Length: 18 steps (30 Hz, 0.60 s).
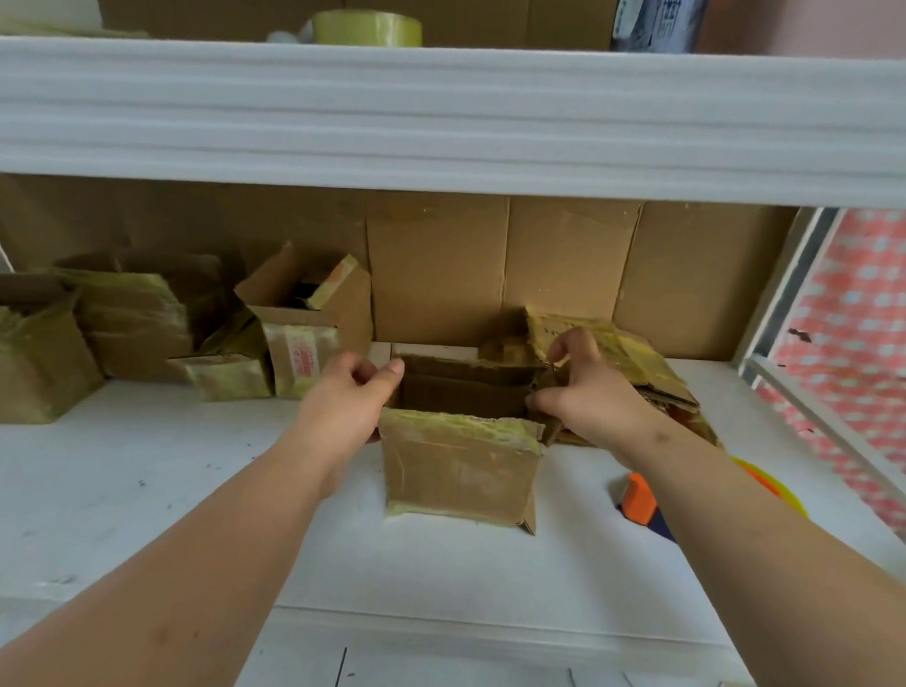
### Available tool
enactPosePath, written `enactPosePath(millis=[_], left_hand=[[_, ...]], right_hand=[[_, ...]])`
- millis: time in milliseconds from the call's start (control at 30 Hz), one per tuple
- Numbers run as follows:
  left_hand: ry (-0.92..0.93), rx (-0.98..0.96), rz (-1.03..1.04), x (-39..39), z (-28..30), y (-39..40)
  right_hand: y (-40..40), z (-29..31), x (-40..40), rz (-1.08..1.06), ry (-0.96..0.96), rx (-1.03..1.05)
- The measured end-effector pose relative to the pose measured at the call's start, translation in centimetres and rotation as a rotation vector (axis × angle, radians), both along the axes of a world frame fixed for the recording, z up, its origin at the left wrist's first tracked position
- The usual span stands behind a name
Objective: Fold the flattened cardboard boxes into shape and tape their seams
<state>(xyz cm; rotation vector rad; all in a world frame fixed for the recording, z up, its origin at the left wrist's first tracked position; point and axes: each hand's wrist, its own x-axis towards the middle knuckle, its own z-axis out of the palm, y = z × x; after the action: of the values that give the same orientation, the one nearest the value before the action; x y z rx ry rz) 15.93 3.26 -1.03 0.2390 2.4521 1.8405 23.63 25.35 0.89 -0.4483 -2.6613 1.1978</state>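
Nearest us, our left hand (340, 403) and right hand (581, 395) grip the side walls of one open box (460, 466) on the white table (137, 483); inside we see bare cardboard; four more boxes (306, 317) stand left

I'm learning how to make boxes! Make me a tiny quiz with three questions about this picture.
1. True or false: the box between the hands stands open at the top.
2. Where is the tape roll? A) on the upper shelf B) inside the box C) in the left hand
3. Fill in: the right hand grips the box's ____ edge.

Key: 1 true. 2 A. 3 right; behind that hand lies a pile of flattened cardboard.
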Motion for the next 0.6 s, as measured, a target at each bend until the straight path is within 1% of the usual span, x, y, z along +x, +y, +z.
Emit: enactPosePath(millis=[133,233,333,433,600], left_hand=[[0.159,-0.146,-0.016,0.2,0.2,0.1],[0.223,-0.2,-0.054,0.3,0.2,-0.1],[0.204,-0.207,-0.117,0.3,0.1,-0.3],[0.164,-0.265,-0.188,0.2,-0.2,-0.2],[0.149,-0.255,-0.204,-0.3,-0.2,-0.4]], right_hand=[[-0.2,-0.9,0.0,0.02,0.106,-0.004],[-0.1,-1.1,0.1,0.05,0.123,0.003],[0.2,-1.0,0.0,0.098,0.082,0.011],[0.4,-1.0,-0.4,0.137,0.017,-0.021],[-0.1,-0.9,-1.2,0.142,-0.019,-0.018]])
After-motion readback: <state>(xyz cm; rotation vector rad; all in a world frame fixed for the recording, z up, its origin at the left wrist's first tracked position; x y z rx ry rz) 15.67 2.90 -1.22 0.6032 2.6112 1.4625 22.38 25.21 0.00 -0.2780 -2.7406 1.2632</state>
